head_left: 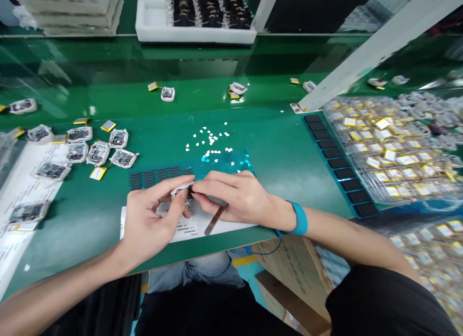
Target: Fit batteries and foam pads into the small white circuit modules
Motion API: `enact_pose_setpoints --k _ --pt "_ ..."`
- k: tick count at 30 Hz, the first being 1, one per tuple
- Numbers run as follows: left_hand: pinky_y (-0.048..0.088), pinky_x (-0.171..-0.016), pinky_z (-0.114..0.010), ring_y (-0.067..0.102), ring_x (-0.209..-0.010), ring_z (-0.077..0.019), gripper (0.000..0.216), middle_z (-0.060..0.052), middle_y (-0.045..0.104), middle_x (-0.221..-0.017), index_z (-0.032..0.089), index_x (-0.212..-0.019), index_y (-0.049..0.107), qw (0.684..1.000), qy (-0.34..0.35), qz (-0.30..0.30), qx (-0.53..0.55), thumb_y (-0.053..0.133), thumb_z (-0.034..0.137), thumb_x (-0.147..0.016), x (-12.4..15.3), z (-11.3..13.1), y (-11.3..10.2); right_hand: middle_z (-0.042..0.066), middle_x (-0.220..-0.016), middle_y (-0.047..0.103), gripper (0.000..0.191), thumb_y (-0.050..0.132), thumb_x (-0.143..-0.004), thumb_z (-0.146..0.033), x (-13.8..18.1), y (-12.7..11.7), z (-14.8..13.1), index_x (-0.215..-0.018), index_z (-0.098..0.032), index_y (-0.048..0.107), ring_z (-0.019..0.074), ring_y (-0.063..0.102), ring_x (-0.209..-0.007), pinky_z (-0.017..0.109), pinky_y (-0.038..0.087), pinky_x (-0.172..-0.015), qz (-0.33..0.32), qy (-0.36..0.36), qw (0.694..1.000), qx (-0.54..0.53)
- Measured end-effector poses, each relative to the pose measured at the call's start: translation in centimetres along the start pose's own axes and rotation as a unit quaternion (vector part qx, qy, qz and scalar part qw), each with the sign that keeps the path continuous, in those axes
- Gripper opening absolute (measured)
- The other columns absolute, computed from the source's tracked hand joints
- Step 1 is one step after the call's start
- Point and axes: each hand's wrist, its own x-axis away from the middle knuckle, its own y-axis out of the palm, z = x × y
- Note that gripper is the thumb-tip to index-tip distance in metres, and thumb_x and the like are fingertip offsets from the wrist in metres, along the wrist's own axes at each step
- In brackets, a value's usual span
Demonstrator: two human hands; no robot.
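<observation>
My left hand (150, 219) and my right hand (235, 197) meet over the near edge of the green table (282, 153). Together they pinch a small white-cased circuit module (183, 189) between thumbs and fingertips. A thin metal tool (216, 219) shows under my right hand, lying over a white paper sheet (186, 228); whether the hand grips it I cannot tell. A blue strap (300, 217) circles my right wrist. Just beyond my fingers lies a sheet of small black pads (155, 176).
Several white modules with yellow batteries (97, 152) lie at the left. Small white discs (211, 139) are scattered mid-table. A strip of black pads (338, 165) and bags of yellow batteries (394, 148) fill the right. A white tray (195, 33) stands at the back.
</observation>
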Motion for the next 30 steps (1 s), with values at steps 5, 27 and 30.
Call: enact_pose_setpoints --k 5,27,30 --pt "0.056 -0.051 -0.018 0.07 -0.051 -0.0116 0.021 0.002 0.075 -0.069 0.017 -0.108 0.076 0.999 -0.033 -0.023 0.029 0.066 0.018 -0.091 -0.5 0.7 -0.5 0.0 -0.086 0.076 0.01 0.062 -0.098 -0.016 -0.4 -0.4 1.4 -0.102 -0.015 0.071 0.0045 0.069 -0.075 0.014 0.049 -0.062 -0.008 0.021 0.983 -0.184" --pt "0.048 -0.054 -0.017 0.058 -0.049 -0.007 0.019 0.007 0.06 -0.053 0.019 -0.093 0.076 0.983 0.113 -0.077 -0.124 0.06 0.008 -0.09 -0.7 0.3 -0.9 0.0 -0.088 0.074 0.007 0.061 -0.099 -0.02 0.0 -0.1 0.8 -0.098 -0.017 0.067 0.0061 0.068 -0.074 0.017 0.045 -0.055 0.001 0.023 0.992 -0.126" --pt "0.044 -0.047 -0.017 0.053 -0.043 -0.0068 0.019 0.007 0.058 -0.05 0.02 -0.09 0.077 0.985 0.113 -0.071 -0.11 0.061 0.008 -0.089 -0.7 0.5 -0.9 0.0 -0.09 0.074 0.007 0.06 -0.098 -0.014 0.2 -0.1 0.6 -0.099 -0.017 0.066 0.0054 0.068 -0.074 0.017 0.045 -0.055 0.018 0.008 0.996 -0.09"
